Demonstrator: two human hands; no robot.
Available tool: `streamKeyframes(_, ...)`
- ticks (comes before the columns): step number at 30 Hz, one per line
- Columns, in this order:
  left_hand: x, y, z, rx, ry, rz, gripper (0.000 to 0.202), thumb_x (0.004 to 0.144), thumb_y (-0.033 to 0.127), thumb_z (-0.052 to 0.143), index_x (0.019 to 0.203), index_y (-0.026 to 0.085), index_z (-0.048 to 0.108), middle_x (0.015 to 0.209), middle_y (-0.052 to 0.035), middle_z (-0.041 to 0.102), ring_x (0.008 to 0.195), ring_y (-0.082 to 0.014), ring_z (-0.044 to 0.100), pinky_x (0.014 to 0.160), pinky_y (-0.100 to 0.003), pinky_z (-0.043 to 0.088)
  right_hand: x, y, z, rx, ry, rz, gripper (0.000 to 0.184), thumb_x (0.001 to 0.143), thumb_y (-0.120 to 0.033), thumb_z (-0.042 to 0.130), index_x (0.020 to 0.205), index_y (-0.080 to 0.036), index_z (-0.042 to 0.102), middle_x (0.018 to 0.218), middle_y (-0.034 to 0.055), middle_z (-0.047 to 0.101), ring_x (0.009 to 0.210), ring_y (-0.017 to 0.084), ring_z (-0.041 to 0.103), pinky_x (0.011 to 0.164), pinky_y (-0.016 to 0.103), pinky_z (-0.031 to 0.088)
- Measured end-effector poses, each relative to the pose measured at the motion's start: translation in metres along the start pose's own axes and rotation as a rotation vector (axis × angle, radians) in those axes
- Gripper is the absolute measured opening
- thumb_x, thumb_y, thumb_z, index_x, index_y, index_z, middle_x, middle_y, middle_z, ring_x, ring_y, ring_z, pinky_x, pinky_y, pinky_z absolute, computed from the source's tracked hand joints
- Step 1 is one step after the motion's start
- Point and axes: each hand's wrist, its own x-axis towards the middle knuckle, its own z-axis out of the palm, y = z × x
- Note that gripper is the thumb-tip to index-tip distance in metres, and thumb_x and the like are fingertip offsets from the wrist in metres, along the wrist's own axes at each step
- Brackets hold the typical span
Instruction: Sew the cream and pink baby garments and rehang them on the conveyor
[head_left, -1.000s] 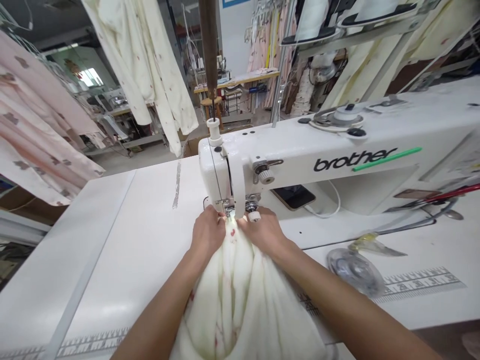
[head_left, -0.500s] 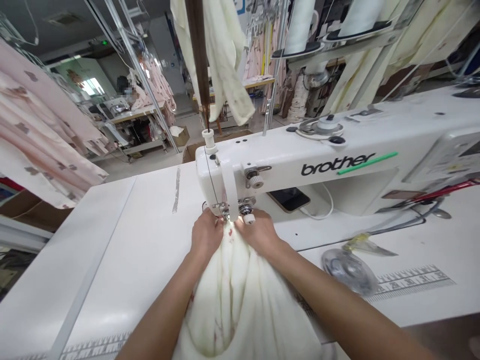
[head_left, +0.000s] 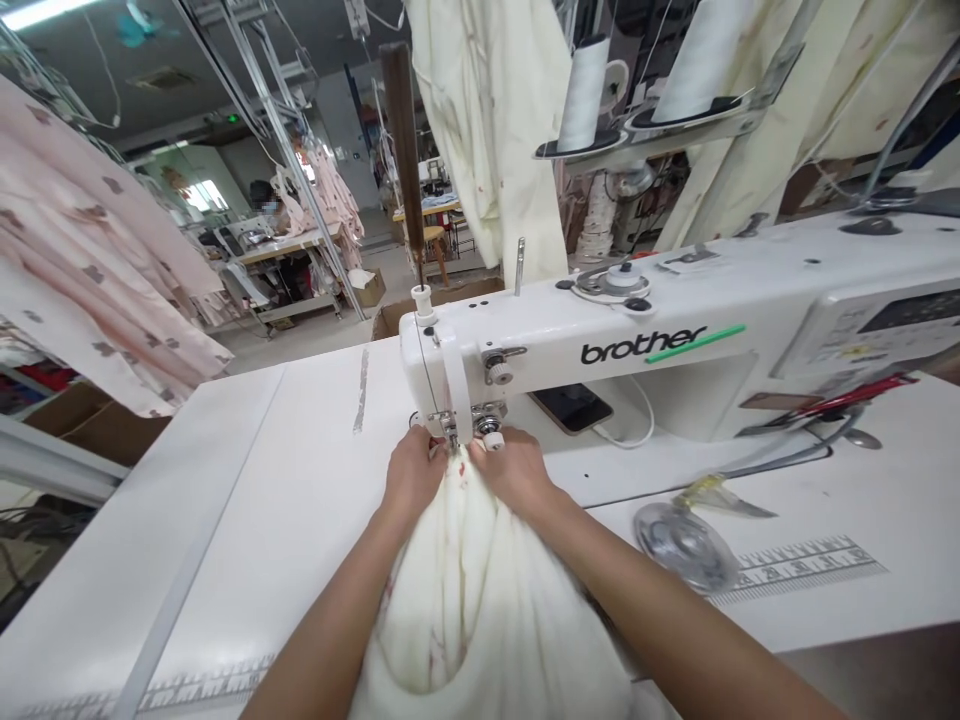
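We read "brother" in black lowercase letters (head_left: 643,345) on the arm of the white sewing machine (head_left: 675,310), with a green stripe slanting beneath it. A printed ruler scale (head_left: 799,572) runs along the white table (head_left: 847,610), its small numbers too blurred for us to be sure of, and the machine's control panel (head_left: 862,335) stays illegible.

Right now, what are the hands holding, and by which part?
The left hand and right hand both grip the cream printed fabric at its gathered top, just in front of the presser foot.
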Motion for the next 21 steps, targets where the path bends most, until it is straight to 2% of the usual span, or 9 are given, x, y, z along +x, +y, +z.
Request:
streamKeyframes(4, -0.002, 0.001, -0.003, -0.002, -0.010, 0.006, 0.013, 0.081, 0.025, 0.046, 0.081, 0.015, 0.055, 0.082, -0.0061, 0.063, 0.079, -0.0204, 0.058, 0.065, -0.027, 0.038, -0.006, 0.012, -0.011, 0.139, -0.024, -0.120, 0.024, 0.092, -0.031, 0.039, 0.080, -0.018, 0.056, 0.075, 0.0015, 0.062, 0.071, 0.016, 0.057, 0.059, 0.022, 0.036)
streamKeyframes(7, -0.001, 0.000, -0.003, -0.008, -0.008, 0.005, 0.012, 0.081, 0.025, 0.046, 0.079, 0.016, 0.053, 0.081, -0.0060, 0.062, 0.076, -0.0200, 0.057, 0.063, -0.027, 0.038, -0.007, 0.020, -0.013, 0.209, -0.019, -0.163, 0.028, 0.095, -0.030, 0.027, 0.091, -0.018, 0.052, 0.083, 0.0030, 0.061, 0.076, 0.017, 0.056, 0.065, 0.022, 0.039)
streamKeyframes(13, -0.001, -0.001, -0.003, -0.039, -0.026, 0.020, 0.009, 0.080, 0.021, 0.044, 0.079, 0.016, 0.052, 0.082, -0.0050, 0.063, 0.077, -0.0190, 0.057, 0.065, -0.027, 0.038, -0.005, 0.022, -0.010, 0.245, -0.033, -0.135, 0.029, 0.092, -0.030, 0.021, 0.089, -0.018, 0.047, 0.077, 0.0049, 0.058, 0.070, 0.020, 0.054, 0.063, 0.027, 0.038)
streamKeyframes(16, 0.000, -0.002, -0.003, -0.066, -0.053, 0.033, 0.009, 0.079, 0.019, 0.045, 0.078, 0.016, 0.053, 0.081, -0.0048, 0.063, 0.076, -0.0186, 0.057, 0.066, -0.027, 0.038, -0.004, 0.020, -0.009, 0.245, -0.045, -0.115, 0.031, 0.091, -0.031, 0.019, 0.086, -0.018, 0.047, 0.080, 0.0067, 0.059, 0.074, 0.021, 0.054, 0.066, 0.028, 0.039)
streamKeyframes(21, 0.000, -0.003, -0.002, -0.093, -0.042, 0.055, 0.018, 0.075, 0.017, 0.045, 0.086, 0.016, 0.060, 0.088, -0.0059, 0.064, 0.082, -0.0200, 0.058, 0.072, -0.029, 0.040, -0.005, 0.018, -0.014, 0.275, -0.039, -0.135, 0.032, 0.088, -0.034, 0.019, 0.086, -0.019, 0.048, 0.082, 0.0093, 0.063, 0.077, 0.024, 0.058, 0.068, 0.031, 0.042)
